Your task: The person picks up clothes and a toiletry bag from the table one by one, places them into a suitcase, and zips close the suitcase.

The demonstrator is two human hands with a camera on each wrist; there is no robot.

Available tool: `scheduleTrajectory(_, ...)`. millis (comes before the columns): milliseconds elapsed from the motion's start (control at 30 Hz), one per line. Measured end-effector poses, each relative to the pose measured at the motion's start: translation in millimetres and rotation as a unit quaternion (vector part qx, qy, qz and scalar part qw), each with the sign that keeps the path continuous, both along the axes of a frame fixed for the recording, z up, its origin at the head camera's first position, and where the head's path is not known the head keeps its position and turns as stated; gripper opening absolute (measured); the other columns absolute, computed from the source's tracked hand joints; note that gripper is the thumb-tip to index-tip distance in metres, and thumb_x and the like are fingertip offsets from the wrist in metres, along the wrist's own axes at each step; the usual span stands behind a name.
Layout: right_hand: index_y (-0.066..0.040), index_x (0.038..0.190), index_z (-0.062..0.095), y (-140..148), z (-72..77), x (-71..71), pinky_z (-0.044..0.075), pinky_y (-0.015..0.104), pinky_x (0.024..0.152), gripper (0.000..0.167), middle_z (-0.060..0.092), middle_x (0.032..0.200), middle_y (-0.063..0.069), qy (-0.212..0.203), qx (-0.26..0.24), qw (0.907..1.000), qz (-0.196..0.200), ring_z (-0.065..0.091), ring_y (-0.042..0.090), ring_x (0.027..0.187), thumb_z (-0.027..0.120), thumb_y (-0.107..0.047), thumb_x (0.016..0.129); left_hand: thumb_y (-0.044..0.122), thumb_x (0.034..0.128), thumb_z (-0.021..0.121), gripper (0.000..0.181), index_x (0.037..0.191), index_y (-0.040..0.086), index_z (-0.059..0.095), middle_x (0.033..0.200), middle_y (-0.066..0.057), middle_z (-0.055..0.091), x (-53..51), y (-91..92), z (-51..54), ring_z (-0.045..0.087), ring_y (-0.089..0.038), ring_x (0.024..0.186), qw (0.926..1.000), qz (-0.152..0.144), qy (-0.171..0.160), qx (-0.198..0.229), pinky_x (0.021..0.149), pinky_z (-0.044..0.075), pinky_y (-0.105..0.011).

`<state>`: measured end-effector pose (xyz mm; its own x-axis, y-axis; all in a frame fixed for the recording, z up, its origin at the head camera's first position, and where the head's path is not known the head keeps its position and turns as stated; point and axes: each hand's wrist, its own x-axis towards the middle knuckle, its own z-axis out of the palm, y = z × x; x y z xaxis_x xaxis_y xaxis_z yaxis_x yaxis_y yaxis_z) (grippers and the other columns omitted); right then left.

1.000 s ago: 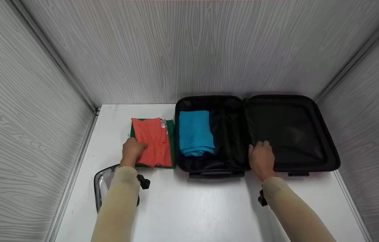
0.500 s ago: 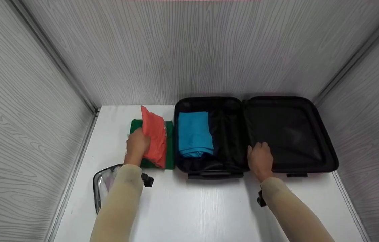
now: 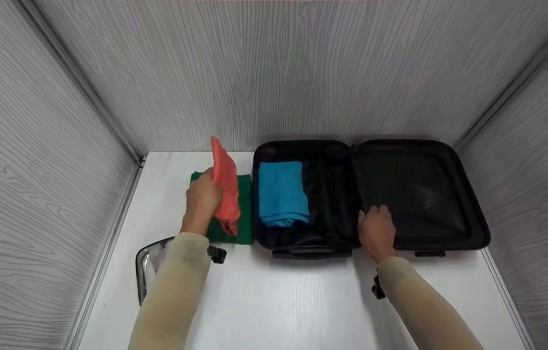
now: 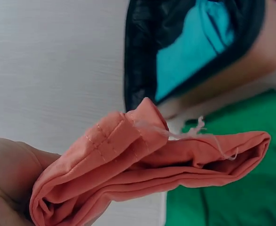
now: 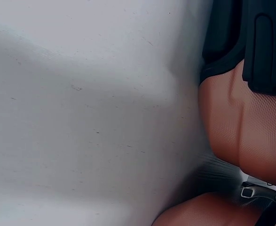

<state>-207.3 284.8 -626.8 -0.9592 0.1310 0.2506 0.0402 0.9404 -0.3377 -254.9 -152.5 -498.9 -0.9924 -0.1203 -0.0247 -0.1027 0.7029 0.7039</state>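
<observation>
In the head view my left hand point(image 3: 202, 197) grips the left side of a folded coral garment point(image 3: 226, 187), raised on edge above a folded green cloth point(image 3: 245, 223). The left wrist view shows the coral garment point(image 4: 105, 160) as several folded layers with loose white threads, held at the fold, and the green cloth point(image 4: 241, 188) beneath. My right hand point(image 3: 377, 233) rests at the near edge of the open black suitcase point(image 3: 303, 244), by the middle between its halves; its fingertips are partly hidden. A folded blue cloth point(image 3: 282, 194) lies in the suitcase's left half.
The suitcase's right half point(image 3: 419, 194) lies flat beside the left. A clear, dark-edged pouch point(image 3: 144, 272) sits at the left front, partly under my left forearm. Walls stand behind and on both sides of the white table point(image 3: 279, 306).
The coral garment has been lifted off the green cloth and turned up on edge. My left hand has moved up and slightly right with it; my right hand has stayed nearly still.
</observation>
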Motion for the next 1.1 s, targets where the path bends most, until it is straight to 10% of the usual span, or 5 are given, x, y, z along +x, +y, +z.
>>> scheduleTrajectory(667, 0.013, 0.105, 0.062, 5, 2.9, 2.8, 0.056, 0.058, 0.074, 0.043, 0.056, 0.102, 0.027, -0.012, -0.003, 0.9999, 0.001, 0.061, 0.044, 0.092, 0.051, -0.028, 0.112, 0.014, 0.1031, 0.063, 0.047, 0.150, 0.011, 0.056, 0.126, -0.020, 0.073, -11.1, 69.2, 40.7, 0.074, -0.036, 0.105, 0.9969, -0.031, 0.073, 0.002, 0.092, 0.060, -0.054)
scheduleTrajectory(1100, 0.013, 0.098, 0.062, 6, 0.9, 4.6, 0.058, 0.059, 0.069, 0.039, 0.057, 0.097, 0.028, 0.014, 0.013, 0.9998, -0.007, 0.063, 0.047, 0.087, 0.055, -0.024, 0.110, 0.018, 0.1067, 0.061, 0.060, 0.164, 0.022, 0.041, 0.155, -0.013, 0.057, -23.8, 120.4, 1.8, 0.060, -0.033, 0.134, 0.9890, -0.083, 0.014, 0.122, 0.114, 0.046, -0.052)
